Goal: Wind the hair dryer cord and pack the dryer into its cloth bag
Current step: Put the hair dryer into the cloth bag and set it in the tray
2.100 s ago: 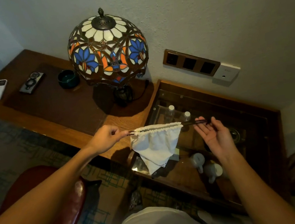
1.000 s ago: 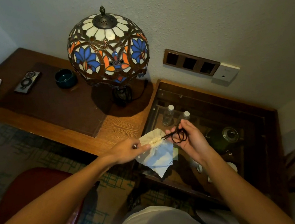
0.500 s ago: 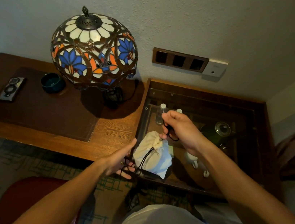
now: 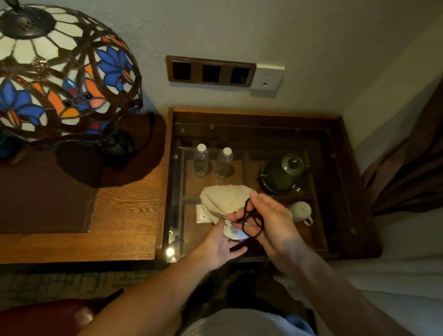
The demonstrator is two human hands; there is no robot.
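Fingers [image 4: 245, 212] of right hand [image 4: 272, 222] pinch black drawstring loops [image 4: 252, 222], palm facing left. Left hand [image 4: 217, 246] palm-up w/ fingers spread, under cloth bag [image 4: 223, 201], which sits over glass tabletop [image 4: 323, 153], right of lamp [image 4: 44, 70].

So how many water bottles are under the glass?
2. One bottle stands at the back left of the glass-topped cabinet; the other bottle stands just right of it. More could be hidden behind the hands and bag.

Hotel room, stained-glass lamp [image 4: 47, 70], kettle [image 4: 282, 175], bottled water [image 4: 201, 159]
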